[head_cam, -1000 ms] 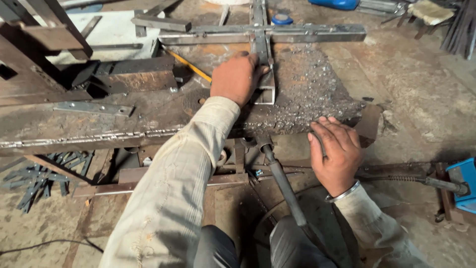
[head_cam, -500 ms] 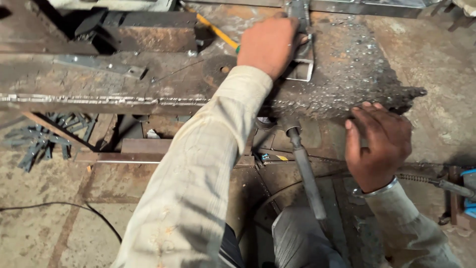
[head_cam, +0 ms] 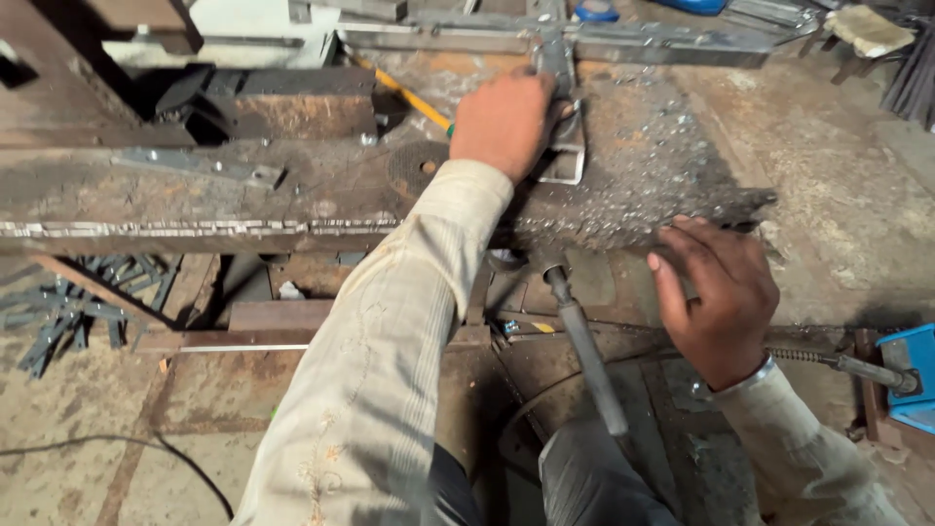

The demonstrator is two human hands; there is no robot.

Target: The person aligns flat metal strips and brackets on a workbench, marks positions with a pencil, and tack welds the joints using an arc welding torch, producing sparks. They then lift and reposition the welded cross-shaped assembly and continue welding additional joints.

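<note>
I see the left hand (head_cam: 506, 122) closed on the metal bracket (head_cam: 568, 146) at 12 o'clock; the right hand (head_cam: 716, 297) rests open at the workbench (head_cam: 195, 209) edge, 3 o'clock.

The bench (head_cam: 195, 195) was rusty brown, speckled with silvery grey spatter (head_cam: 662, 185). A cream sleeve (head_cam: 390, 370) bore faint stripes. The pencil (head_cam: 414, 97) was yellow, the box (head_cam: 911, 375) bright blue, the square (head_cam: 570, 146) pale steel grey.
</note>
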